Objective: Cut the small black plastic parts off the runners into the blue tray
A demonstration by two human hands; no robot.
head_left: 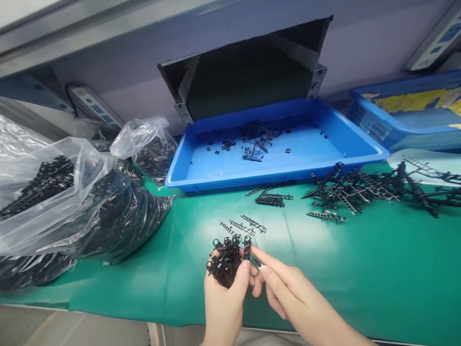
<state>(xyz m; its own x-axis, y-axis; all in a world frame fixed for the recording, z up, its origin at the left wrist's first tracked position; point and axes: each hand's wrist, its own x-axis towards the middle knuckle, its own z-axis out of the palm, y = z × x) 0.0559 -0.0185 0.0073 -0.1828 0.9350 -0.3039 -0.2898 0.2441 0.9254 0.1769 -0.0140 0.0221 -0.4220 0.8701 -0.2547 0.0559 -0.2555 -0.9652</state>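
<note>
My left hand [226, 298] is closed around a bunch of small black plastic parts [226, 259] with ring-shaped ends, which stick up above the fingers. Close against it, my right hand [284, 283] pinches a slim dark tool [257, 261], mostly hidden by the fingers; its exact kind does not show. The tool's tip is beside one ringed part [247, 242] at the bunch's right side. Just beyond the hands, several flat black ladder-like plastic strips [254, 224] lie on the green mat [201, 211].
A blue tray [223, 182] with scattered black bits stands at the back. Clear plastic bags [118, 211] full of black parts crowd the left. Tangled black plastic frames [356, 190] are heaped at right, near a blue basket [403, 129]. A dark panel [252, 72] overhangs the tray.
</note>
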